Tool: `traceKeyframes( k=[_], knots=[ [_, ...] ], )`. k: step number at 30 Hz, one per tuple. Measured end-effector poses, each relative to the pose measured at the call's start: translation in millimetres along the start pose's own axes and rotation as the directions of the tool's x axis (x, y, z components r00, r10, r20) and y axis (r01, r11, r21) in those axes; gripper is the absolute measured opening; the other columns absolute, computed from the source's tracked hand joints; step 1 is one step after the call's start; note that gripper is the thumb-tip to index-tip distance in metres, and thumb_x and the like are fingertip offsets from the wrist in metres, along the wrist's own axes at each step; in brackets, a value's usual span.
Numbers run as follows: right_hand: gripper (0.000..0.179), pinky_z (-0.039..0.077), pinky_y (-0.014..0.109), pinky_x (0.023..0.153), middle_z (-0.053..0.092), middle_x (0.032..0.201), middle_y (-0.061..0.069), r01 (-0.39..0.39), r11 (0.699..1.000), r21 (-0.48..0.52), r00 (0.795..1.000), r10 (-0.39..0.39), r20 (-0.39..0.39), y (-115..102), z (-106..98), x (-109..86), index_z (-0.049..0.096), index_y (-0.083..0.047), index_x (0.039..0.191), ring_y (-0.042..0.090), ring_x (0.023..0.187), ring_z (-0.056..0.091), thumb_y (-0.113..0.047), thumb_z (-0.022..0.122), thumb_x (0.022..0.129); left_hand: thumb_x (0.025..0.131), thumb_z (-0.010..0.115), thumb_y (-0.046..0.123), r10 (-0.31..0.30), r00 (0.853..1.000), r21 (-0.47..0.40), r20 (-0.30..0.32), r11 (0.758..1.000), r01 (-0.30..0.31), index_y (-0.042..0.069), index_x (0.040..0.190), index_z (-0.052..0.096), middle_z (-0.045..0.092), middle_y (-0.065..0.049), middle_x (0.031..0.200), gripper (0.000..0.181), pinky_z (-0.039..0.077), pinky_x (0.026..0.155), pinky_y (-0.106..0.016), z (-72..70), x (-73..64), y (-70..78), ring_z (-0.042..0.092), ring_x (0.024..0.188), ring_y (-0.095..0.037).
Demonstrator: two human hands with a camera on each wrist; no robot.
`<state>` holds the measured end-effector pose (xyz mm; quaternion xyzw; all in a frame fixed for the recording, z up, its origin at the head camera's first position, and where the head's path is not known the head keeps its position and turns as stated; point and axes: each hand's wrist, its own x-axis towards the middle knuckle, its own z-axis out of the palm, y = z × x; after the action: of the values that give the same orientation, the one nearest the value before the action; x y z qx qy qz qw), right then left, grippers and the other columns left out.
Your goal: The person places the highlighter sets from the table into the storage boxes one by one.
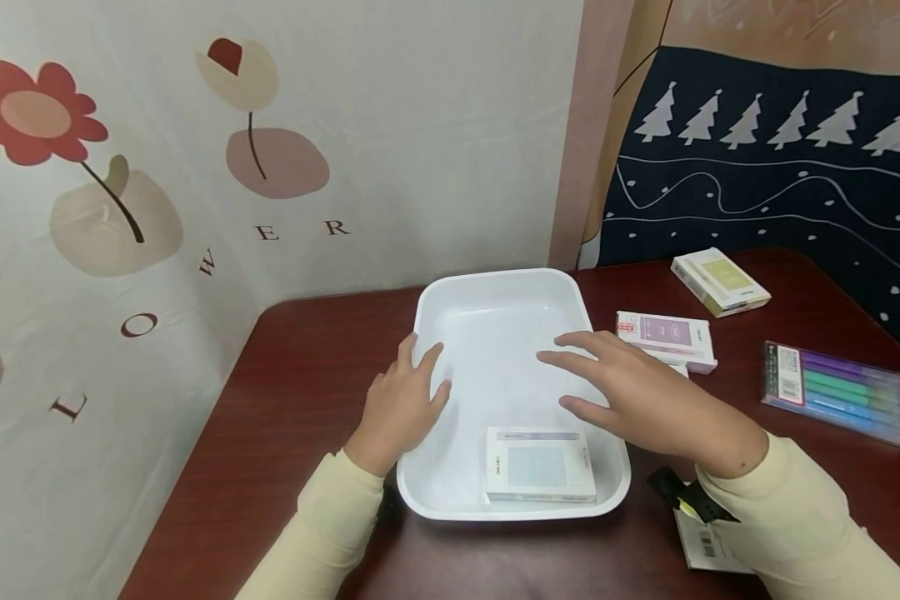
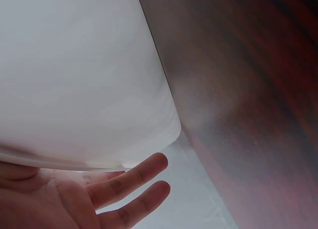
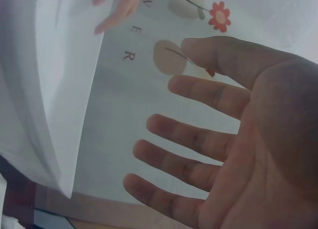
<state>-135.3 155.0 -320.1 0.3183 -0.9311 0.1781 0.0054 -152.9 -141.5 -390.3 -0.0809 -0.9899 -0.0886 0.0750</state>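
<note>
A white plastic tray (image 1: pixel 495 367) sits on the table. In its near right part lies a white box with a pale blue panel (image 1: pixel 537 465). At the tray's left rim is my left hand (image 1: pixel 403 404), its fingers spread; the left wrist view shows those fingers (image 2: pixel 134 179) beside the tray's outer wall (image 2: pixel 89 80). Over the tray's right side my right hand (image 1: pixel 630 392) reaches with spread fingers. In the right wrist view its palm and fingers (image 3: pixel 189 134) hold nothing, apart from the tray's rim (image 3: pixel 82 134).
To the right lie a purple-labelled box (image 1: pixel 667 337), a yellow-labelled box (image 1: pixel 720 282) and a clear pack of coloured pens (image 1: pixel 840 392). Under the right forearm is another small box (image 1: pixel 701 546), near a black strap (image 1: pixel 690 496). A printed curtain (image 1: pixel 435 150) hangs behind the table.
</note>
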Motion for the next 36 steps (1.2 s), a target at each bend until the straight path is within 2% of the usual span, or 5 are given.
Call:
traceKeyframes(
  k=[7,23,36],
  knots=[
    [0.054,0.035,0.063,0.110,0.053,0.145,0.012,-0.036,0.999,0.013,0.999,0.036,0.000,7.1,-3.8,0.0,0.057,-0.022,0.142,0.036,0.134,0.051,-0.024,0.073,0.091,0.098,0.060,0.034,0.007,1.000,0.008,-0.006,1.000,-0.007,0.015,0.147,0.050,0.034,-0.023,0.156,0.054,0.054,0.085,-0.056,0.5,0.3,0.7,0.068,0.102,-0.039],
    [0.055,0.046,0.060,0.101,0.053,0.145,0.017,-0.078,0.997,0.012,0.997,0.078,-0.003,16.5,-5.1,3.2,0.058,-0.019,0.141,0.040,0.132,0.051,-0.024,0.075,0.090,0.098,0.059,0.035,0.002,1.000,0.000,0.000,1.000,-0.002,0.016,0.147,0.050,0.033,-0.022,0.157,0.054,0.053,0.087,-0.057,0.0,0.4,0.5,0.068,0.104,-0.039],
    [0.052,0.050,0.056,0.098,0.057,0.139,0.017,-0.090,0.996,0.008,0.996,0.091,-0.017,24.6,-4.2,4.6,0.058,-0.015,0.140,0.037,0.127,0.056,-0.020,0.073,0.091,0.098,0.059,0.034,0.018,1.000,-0.002,-0.010,1.000,-0.018,0.015,0.146,0.052,0.034,-0.023,0.155,0.052,0.054,0.080,-0.054,0.6,0.1,-0.7,0.068,0.100,-0.038]
  ],
)
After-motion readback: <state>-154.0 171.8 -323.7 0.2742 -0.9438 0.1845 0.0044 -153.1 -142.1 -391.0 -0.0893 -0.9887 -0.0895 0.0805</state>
